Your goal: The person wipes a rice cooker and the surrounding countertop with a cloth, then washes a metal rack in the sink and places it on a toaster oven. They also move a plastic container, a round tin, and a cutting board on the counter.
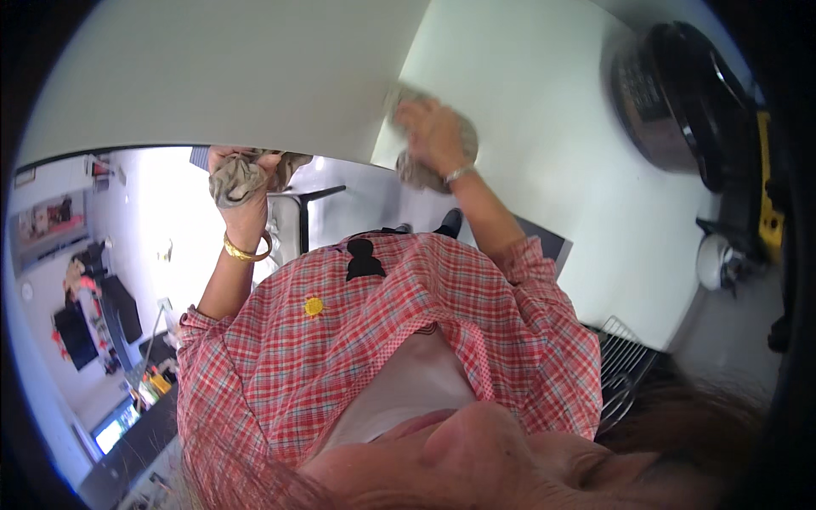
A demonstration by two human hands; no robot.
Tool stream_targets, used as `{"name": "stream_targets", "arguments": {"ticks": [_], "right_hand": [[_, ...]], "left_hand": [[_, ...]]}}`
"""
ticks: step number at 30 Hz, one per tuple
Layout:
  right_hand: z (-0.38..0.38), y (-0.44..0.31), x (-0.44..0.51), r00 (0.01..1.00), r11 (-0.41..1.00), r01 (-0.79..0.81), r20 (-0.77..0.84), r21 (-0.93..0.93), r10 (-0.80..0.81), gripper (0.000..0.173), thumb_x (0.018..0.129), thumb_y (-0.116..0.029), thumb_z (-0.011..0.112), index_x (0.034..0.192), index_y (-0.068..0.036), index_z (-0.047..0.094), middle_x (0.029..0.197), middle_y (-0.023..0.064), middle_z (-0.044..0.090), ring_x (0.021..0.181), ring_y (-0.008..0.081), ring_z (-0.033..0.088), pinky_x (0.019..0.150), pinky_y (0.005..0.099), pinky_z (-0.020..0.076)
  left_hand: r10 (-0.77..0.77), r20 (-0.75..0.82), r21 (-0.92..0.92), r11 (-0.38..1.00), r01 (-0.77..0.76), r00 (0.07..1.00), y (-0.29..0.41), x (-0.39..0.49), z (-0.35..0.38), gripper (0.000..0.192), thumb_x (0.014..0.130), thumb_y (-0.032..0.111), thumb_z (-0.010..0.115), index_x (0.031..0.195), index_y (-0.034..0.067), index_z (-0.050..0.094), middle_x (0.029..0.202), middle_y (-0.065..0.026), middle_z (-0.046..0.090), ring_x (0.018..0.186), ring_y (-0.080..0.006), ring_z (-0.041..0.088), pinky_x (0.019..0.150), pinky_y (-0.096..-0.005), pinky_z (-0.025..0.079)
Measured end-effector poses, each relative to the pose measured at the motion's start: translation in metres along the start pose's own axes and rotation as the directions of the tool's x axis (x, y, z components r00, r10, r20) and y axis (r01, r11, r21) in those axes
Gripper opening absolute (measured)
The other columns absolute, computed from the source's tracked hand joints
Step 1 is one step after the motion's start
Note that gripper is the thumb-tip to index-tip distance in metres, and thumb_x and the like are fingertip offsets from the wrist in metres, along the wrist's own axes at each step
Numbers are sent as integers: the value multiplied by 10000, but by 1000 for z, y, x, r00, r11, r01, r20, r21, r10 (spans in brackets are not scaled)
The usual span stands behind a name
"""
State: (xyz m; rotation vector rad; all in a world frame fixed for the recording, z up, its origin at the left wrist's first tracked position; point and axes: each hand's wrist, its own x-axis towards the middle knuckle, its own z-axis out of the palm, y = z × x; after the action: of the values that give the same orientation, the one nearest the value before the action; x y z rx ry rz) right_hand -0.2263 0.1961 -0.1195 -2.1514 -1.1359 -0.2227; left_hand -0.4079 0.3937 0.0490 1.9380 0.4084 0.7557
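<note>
My left hand (271,167) grips a crumpled grey-brown cloth (237,180) at the lower edge of a large pale panel (223,76). Part of that hand is covered by the folds. To the right, my right hand (437,134) is spread over another grey-brown cloth (417,171), blurred by motion. This cloth lies against a white surface (542,108), close to the line where the surface meets the pale panel. Whether the two cloths are separate pieces cannot be told.
A dark, rounded appliance or pot (676,108) stands at the far right. Beyond the white surface are a small white object (717,261), a yellow item (770,185) and a black wire rack (625,350). A dark-framed piece of furniture (290,220) sits below my left hand.
</note>
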Motion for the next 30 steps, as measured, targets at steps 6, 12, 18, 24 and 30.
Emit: {"name": "stream_targets", "arguments": {"ticks": [6,12,18,24,30], "right_hand": [[-43,-34,-77,994,940,-95,88,329,69,278,643,2,568,857,-139,677,1101,-18,639,1031,233,560,847,369,466],[-135,86,-92,616,680,-733,-438,-15,655,389,753,-89,541,1134,-91,619,1266,124,543,1066,261,547,917,360,455],[-37,55,-44,775,796,-565,-472,-220,420,297,746,-100,541,1029,-87,630,1091,109,608,996,322,562,870,413,462],[28,-96,-35,902,916,-402,-179,-13,393,277,652,-58,597,908,-125,681,1099,13,630,969,263,545,801,362,475],[-80,-88,-134,757,868,-456,-428,196,494,330,701,-18,571,1001,-107,674,1107,47,646,1044,214,594,947,332,453]], "left_hand": [[-109,238,-280,944,176,965,-7,-2,-13,272,835,13,662,1050,22,497,923,-101,617,816,-164,639,715,-253,500],[-221,245,-224,934,277,944,-34,-22,-49,259,856,8,631,1070,14,484,933,-103,613,818,-164,632,729,-257,505],[-329,282,-210,895,393,901,-58,-38,-73,233,869,30,622,1069,24,501,947,-94,598,824,-162,614,759,-276,484],[-263,408,-260,884,387,874,-65,-33,-66,240,869,57,632,1071,24,505,922,-83,601,798,-155,602,738,-275,489],[-261,534,-254,857,447,804,-71,-28,-61,228,865,41,622,1059,32,503,882,-88,603,793,-159,601,755,-286,488]]}}
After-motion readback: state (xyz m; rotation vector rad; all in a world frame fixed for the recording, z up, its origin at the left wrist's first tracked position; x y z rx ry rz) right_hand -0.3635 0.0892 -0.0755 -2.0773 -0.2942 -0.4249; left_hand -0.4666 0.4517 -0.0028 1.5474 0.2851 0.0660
